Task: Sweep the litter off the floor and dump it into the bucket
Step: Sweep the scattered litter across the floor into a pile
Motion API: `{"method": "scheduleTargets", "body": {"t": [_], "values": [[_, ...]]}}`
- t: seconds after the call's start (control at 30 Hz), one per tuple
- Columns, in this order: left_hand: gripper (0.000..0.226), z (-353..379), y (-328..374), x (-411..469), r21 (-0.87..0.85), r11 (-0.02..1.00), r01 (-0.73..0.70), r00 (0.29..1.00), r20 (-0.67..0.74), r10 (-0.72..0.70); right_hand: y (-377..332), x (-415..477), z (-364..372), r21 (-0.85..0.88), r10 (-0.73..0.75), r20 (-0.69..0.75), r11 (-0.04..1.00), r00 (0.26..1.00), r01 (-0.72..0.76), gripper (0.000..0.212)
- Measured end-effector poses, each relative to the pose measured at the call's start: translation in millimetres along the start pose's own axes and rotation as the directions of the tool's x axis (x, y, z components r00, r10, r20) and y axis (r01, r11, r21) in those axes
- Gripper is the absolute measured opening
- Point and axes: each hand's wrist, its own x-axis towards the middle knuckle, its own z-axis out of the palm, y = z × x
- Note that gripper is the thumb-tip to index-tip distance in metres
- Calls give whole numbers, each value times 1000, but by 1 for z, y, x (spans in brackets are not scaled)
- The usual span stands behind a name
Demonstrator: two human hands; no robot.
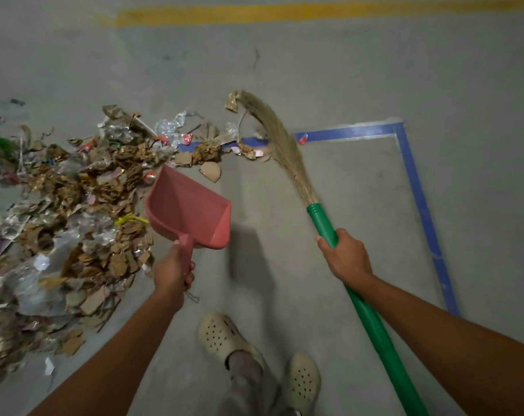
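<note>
A wide heap of litter [74, 211], torn cardboard, paper and clear plastic, covers the floor on the left. My left hand [173, 270] grips the handle of a pink dustpan [191, 208], held just above the floor at the heap's right edge with its mouth toward the litter. The pan looks empty. My right hand [343, 255] grips the green handle of a grass broom [277, 142]. Its bristles curve to the far end of the litter trail, touching a cardboard scrap [232, 102]. No bucket is in view.
Blue tape [417, 187] marks a rectangle on the grey concrete floor to the right. A yellow painted line [284, 12] runs across the far floor. My feet in beige perforated clogs [221, 337] stand at the bottom centre.
</note>
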Motion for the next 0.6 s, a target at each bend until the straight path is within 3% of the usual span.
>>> {"method": "scheduleTargets", "body": {"t": [0.3,0.6], "values": [[40,39,44,43,27,999,-28,1000,1,28,-26,89,-23,-137,-17,-2,990,1000,16,51],[38,74,65,69,18,997,-68,998,-1,68,-24,141,-23,-63,27,-47,998,999,-30,48]]}}
